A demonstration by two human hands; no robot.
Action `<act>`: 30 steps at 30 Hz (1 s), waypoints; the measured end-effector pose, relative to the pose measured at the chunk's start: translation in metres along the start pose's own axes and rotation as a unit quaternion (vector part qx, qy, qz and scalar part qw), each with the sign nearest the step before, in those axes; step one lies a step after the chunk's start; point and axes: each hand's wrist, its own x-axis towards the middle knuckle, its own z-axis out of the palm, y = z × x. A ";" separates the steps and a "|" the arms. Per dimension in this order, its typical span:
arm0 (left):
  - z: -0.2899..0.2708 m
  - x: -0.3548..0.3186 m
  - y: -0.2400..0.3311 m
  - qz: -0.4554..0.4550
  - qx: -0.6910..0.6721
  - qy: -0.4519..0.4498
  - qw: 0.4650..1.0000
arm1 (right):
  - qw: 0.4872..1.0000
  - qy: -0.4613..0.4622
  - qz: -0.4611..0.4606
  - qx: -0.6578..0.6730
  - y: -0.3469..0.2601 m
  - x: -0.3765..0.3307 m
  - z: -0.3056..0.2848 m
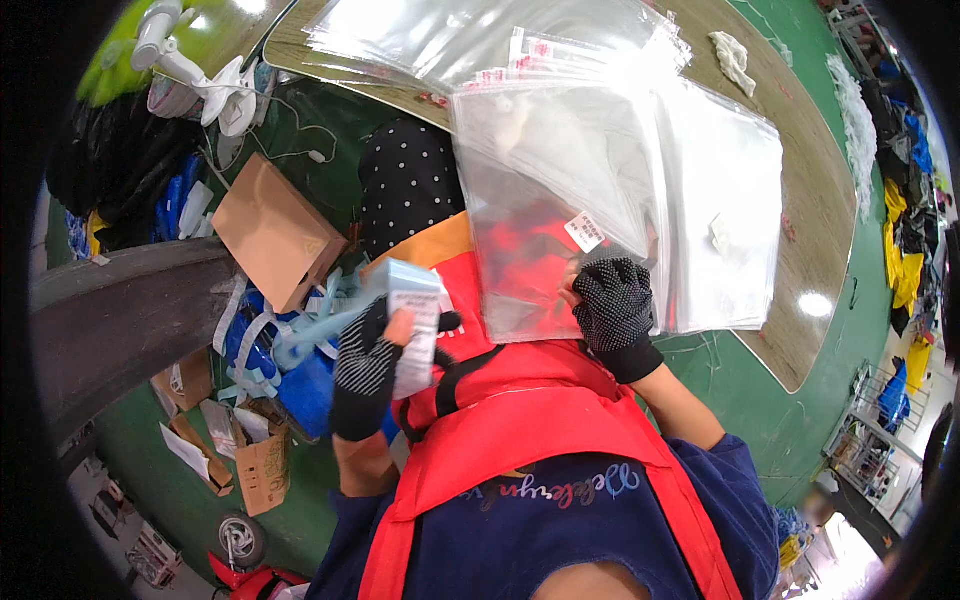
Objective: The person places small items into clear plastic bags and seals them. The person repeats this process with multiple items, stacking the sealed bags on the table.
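- a brown cardboard box [272,232] sits at far left, with blue plastic hangers [300,335] just beside my left hand.
- my left hand [368,368], in a dotted black glove, is closed around a roll of sticker labels [415,325], held upright at my chest.
- my right hand [612,305], gloved too, pinches the lower edge of a clear plastic bag [545,215] over the red apron [520,425].
- more clear bags [725,215] are stacked right of it on the table [810,250].

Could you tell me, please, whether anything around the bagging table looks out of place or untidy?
Yes: torn cardboard boxes and loose paper lie scattered on the green floor at the left, and a crumpled white cloth sits alone on the table.
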 end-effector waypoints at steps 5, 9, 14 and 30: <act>0.034 0.026 -0.014 0.027 -0.116 0.062 0.991 | 0.999 0.004 0.035 -0.022 -0.009 0.000 0.004; 0.034 0.034 -0.026 0.040 -0.147 0.047 0.987 | 0.992 0.098 0.059 0.058 -0.008 0.000 0.003; 0.058 0.044 -0.040 0.016 -0.101 -0.036 0.994 | 0.915 0.186 0.242 0.264 0.006 -0.019 -0.011; 0.072 0.020 -0.027 0.085 0.136 -0.009 0.987 | 0.730 0.085 0.267 0.623 -0.064 0.026 -0.026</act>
